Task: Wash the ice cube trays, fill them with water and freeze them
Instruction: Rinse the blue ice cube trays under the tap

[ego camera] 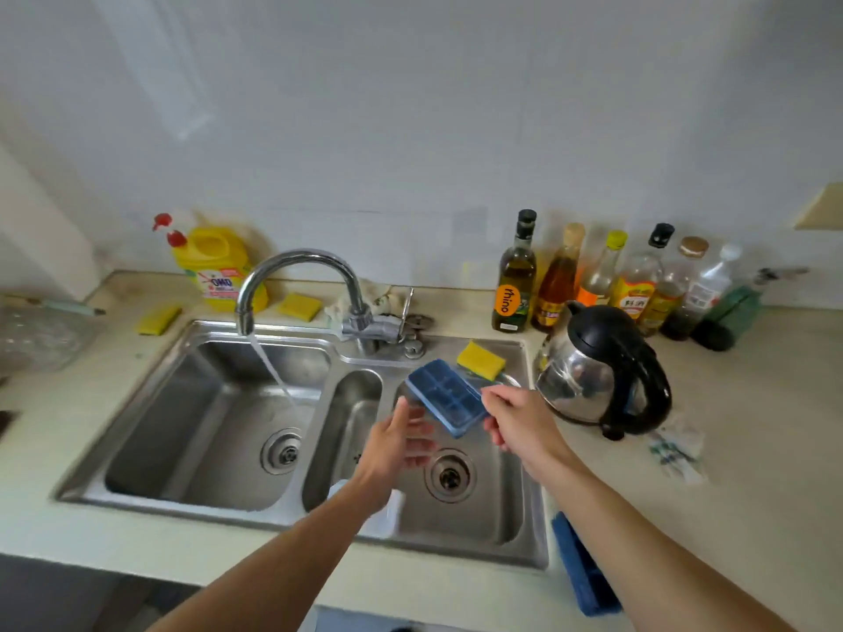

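A blue ice cube tray (446, 396) hangs tilted over the right basin of the steel double sink (207, 504). My right hand (517, 419) grips its right edge. My left hand (401, 442) is just left of and below the tray, fingers fairly straight, near its lower corner; contact is unclear. Water runs from the curved tap (292, 275) into the left basin. A second blue tray (581, 570) lies on the counter at the sink's front right corner. A white object (387, 513) sits at the front of the right basin, partly behind my left forearm.
A yellow sponge (481, 360) rests on the sink's back right rim. A steel kettle (602, 378) stands right of the sink, with several bottles (513, 275) behind it. A yellow detergent jug (219, 266) and two more yellow sponges (159, 320) lie at the back left.
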The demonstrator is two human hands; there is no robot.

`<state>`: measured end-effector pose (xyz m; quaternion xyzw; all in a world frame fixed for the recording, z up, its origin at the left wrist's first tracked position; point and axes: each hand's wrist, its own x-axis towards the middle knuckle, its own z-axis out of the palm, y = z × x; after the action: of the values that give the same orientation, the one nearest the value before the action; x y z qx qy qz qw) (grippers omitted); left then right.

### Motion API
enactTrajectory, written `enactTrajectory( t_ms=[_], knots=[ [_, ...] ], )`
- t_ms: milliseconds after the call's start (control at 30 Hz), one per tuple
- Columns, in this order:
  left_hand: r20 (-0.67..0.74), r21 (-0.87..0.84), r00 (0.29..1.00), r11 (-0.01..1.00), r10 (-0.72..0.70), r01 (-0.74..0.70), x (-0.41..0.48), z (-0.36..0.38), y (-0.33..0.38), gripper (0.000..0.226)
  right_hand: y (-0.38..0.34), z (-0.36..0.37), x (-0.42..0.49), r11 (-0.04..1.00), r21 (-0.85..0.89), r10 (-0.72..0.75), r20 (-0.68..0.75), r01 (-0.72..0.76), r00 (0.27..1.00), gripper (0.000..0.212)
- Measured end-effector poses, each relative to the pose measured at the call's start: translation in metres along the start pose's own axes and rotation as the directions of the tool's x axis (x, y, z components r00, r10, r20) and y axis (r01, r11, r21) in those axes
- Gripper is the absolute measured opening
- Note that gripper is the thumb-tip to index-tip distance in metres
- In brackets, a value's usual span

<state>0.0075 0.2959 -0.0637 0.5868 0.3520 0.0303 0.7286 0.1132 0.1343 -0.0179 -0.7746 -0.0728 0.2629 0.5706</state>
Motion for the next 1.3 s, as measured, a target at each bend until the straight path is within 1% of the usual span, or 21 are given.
enactTrajectory(
  t_ms=[67, 167, 233, 300, 333, 367, 400, 467, 500, 533, 600, 700, 767, 833, 933, 1033, 1100, 1200, 1300],
  knots=[
    [-0.026, -0.106, 1.0, 0.994, -0.009, 0.006, 0.008, -0.029, 0.007, 0.062, -0.013, 0.047, 0.006, 1.0, -0.018, -0.008, 0.078, 0.009, 0.997, 0.026],
    [-0.098, -0.257, 0.995, 0.966, -0.022, -0.004, 0.019, -0.072, 0.013, 0.07, -0.025, 0.11, 0.016, 0.995, -0.091, -0.01, 0.213, 0.03, 0.977, 0.029],
    [-0.144, -0.326, 0.989, 0.945, -0.034, -0.015, 0.025, -0.099, 0.018, 0.07, -0.029, 0.142, 0.024, 0.986, -0.153, -0.023, 0.275, 0.067, 0.961, 0.027],
    [-0.187, -0.357, 0.98, 0.934, -0.061, -0.01, 0.032, -0.123, 0.021, 0.066, -0.032, 0.166, 0.03, 0.972, -0.217, -0.021, 0.316, 0.094, 0.948, 0.022],
    [-0.216, -0.359, 0.973, 0.933, -0.08, -0.003, 0.036, -0.133, 0.023, 0.064, -0.034, 0.176, 0.032, 0.962, -0.255, -0.012, 0.328, 0.101, 0.945, 0.022],
    [-0.243, -0.357, 0.965, 0.934, -0.101, 0.008, 0.039, -0.142, 0.024, 0.062, -0.037, 0.185, 0.034, 0.951, -0.291, -0.002, 0.34, 0.108, 0.94, 0.027],
    [-0.271, -0.347, 0.955, 0.938, -0.123, 0.023, 0.043, -0.15, 0.025, 0.06, -0.039, 0.194, 0.036, 0.941, -0.319, 0.004, 0.356, 0.117, 0.935, 0.037],
    [-0.299, -0.311, 0.94, 0.948, -0.162, 0.064, 0.05, -0.161, 0.028, 0.056, -0.039, 0.209, 0.044, 0.918, -0.365, 0.005, 0.397, 0.153, 0.918, 0.066],
    [-0.296, -0.289, 0.938, 0.953, -0.181, 0.093, 0.053, -0.166, 0.031, 0.056, -0.039, 0.215, 0.048, 0.906, -0.387, 0.007, 0.424, 0.174, 0.906, 0.077],
    [-0.296, -0.273, 0.933, 0.954, -0.204, 0.122, 0.056, -0.169, 0.034, 0.056, -0.041, 0.221, 0.053, 0.899, -0.396, 0.013, 0.453, 0.188, 0.892, 0.084],
    [-0.301, -0.256, 0.925, 0.954, -0.233, 0.157, 0.061, -0.176, 0.037, 0.058, -0.044, 0.231, 0.061, 0.903, -0.381, 0.024, 0.506, 0.198, 0.862, 0.082],
    [-0.272, -0.189, 0.932, 0.963, -0.238, 0.191, 0.072, -0.19, 0.042, 0.065, -0.049, 0.248, 0.071, 0.912, -0.353, 0.021, 0.547, 0.208, 0.837, 0.065],
    [-0.253, -0.156, 0.935, 0.965, -0.247, 0.213, 0.082, -0.201, 0.041, 0.071, -0.053, 0.258, 0.075, 0.924, -0.337, 0.035, 0.54, 0.178, 0.841, 0.053],
    [-0.226, -0.135, 0.943, 0.967, -0.244, 0.218, 0.09, -0.212, 0.042, 0.073, -0.054, 0.269, 0.08, 0.947, -0.301, 0.064, 0.515, 0.11, 0.855, 0.048],
    [-0.195, -0.091, 0.959, 0.977, -0.207, 0.193, 0.107, -0.23, 0.044, 0.065, -0.057, 0.288, 0.09, 0.961, -0.275, 0.104, 0.466, 0.032, 0.879, 0.05],
    [-0.148, -0.046, 0.965, 0.976, -0.218, 0.214, 0.128, -0.253, 0.049, 0.066, -0.059, 0.314, 0.101, 0.966, -0.259, 0.124, 0.404, -0.017, 0.906, 0.051],
    [-0.131, 0.004, 0.962, 0.971, -0.238, 0.241, 0.143, -0.269, 0.055, 0.067, -0.06, 0.331, 0.106, 0.973, -0.218, 0.149, 0.359, -0.072, 0.921, 0.049],
    [-0.111, 0.096, 0.968, 0.967, -0.227, 0.238, 0.163, -0.288, 0.063, 0.064, -0.064, 0.353, 0.11, 0.977, -0.176, 0.167, 0.294, -0.119, 0.941, 0.044],
    [-0.035, 0.17, 0.971, 0.956, -0.236, 0.238, 0.181, -0.3, 0.068, 0.062, -0.068, 0.367, 0.116, 0.979, -0.15, 0.172, 0.224, -0.14, 0.959, 0.04]
  ],
)
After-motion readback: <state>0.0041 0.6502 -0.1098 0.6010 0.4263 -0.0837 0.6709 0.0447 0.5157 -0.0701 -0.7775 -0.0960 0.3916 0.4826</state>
